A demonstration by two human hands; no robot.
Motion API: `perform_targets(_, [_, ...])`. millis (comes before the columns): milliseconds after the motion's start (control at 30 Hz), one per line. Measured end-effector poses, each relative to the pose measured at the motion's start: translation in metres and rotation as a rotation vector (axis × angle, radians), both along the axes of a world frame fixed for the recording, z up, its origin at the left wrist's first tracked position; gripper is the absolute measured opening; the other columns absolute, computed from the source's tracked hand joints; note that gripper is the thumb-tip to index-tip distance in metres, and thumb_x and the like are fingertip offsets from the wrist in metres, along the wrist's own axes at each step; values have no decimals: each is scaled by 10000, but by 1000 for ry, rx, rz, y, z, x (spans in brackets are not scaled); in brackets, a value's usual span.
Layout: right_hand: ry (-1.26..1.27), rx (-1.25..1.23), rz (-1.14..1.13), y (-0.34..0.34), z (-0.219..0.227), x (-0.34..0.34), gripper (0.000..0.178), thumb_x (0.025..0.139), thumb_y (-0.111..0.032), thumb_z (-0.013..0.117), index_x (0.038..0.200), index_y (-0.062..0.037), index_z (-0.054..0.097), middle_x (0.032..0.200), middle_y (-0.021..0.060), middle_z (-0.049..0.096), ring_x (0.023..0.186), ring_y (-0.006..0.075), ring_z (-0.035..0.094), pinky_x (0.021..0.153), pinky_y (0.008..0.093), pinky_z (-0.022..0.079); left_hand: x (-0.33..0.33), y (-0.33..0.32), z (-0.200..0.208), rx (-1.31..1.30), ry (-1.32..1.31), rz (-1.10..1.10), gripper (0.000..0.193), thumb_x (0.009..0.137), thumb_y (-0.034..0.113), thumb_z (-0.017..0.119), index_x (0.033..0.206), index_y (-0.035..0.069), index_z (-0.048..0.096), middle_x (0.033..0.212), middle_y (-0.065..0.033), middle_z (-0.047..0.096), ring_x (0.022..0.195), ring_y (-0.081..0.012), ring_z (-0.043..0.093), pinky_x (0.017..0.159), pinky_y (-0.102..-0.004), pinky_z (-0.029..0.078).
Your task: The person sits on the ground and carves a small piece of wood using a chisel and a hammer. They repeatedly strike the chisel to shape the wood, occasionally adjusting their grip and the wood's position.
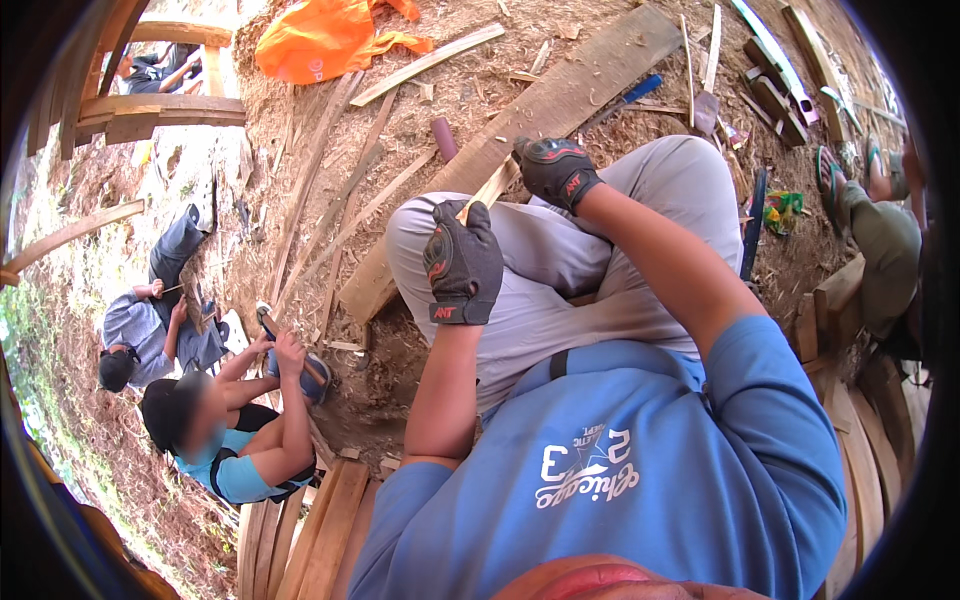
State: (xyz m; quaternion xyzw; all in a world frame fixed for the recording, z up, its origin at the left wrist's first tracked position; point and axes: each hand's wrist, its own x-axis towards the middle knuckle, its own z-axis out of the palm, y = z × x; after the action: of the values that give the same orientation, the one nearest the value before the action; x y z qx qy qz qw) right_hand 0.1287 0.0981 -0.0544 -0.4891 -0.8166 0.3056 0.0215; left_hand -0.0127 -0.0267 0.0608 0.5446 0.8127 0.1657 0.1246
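Note:
Both hands wear dark gloves and are raised above my crossed legs. My left hand (463, 262) is closed around the near end of a short, pale wood strip (490, 188), its thumb lying along it. The strip slants up and to the right. At its far end is my right hand (558, 172), fingers curled in and the back of the glove upward. The glove covers what its fingers hold. Just beyond the hands, a wide wooden plank (590, 85) lies on the ground, running diagonally past my left knee.
Wood shavings and thin offcuts (430, 65) litter the ground. A blue-handled tool (642, 88) and a brown cylinder (444, 138) lie ahead, near an orange bag (310, 45). Two people (240, 440) sit at left; another person's leg (880, 245) is at right. Boards (320, 530) lie behind me.

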Motion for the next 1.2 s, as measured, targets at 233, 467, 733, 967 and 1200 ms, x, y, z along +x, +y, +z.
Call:
perform_targets(233, [95, 16, 58, -36, 36, 5, 232, 969, -178, 531, 1106, -64, 679, 925, 191, 752, 841, 375, 744, 719, 485, 580, 17, 8, 17, -133, -8, 71, 341, 1060, 323, 507, 1135, 1, 589, 883, -256, 720, 868, -464, 703, 757, -557, 535])
perform_targets(467, [51, 37, 109, -30, 19, 18, 239, 972, -187, 538, 1133, -81, 679, 917, 189, 748, 853, 370, 743, 724, 489, 572, 36, 10, 22, -196, -86, 115, 402, 1062, 357, 513, 1193, -17, 578, 946, -287, 712, 927, -481, 693, 803, -551, 528])
perform_targets(733, [74, -88, 67, -25, 17, -4, 271, 965, -172, 534, 1177, -91, 684, 967, 187, 761, 897, 362, 751, 759, 488, 578, 5, 11, 4, -91, 4, 152, 366, 1062, 325, 504, 1145, -22, 587, 929, -259, 710, 877, -479, 689, 769, -557, 537])
perform_targets(967, [56, -6, 38, -30, 25, -8, 233, 947, -186, 535, 1079, -72, 689, 955, 193, 755, 908, 367, 749, 790, 491, 580, 2, 10, 6, -115, -41, 170, 375, 1062, 334, 502, 1152, -19, 589, 988, -275, 706, 948, -482, 683, 829, -561, 526])
perform_targets(1200, [16, -147, -32, -36, 34, -20, 256, 953, -203, 508, 1083, -59, 676, 995, 229, 751, 943, 393, 744, 806, 503, 578, 14, 30, 33, -129, 48, 63, 356, 1054, 331, 517, 1110, -14, 586, 923, -268, 713, 898, -461, 698, 783, -538, 542])
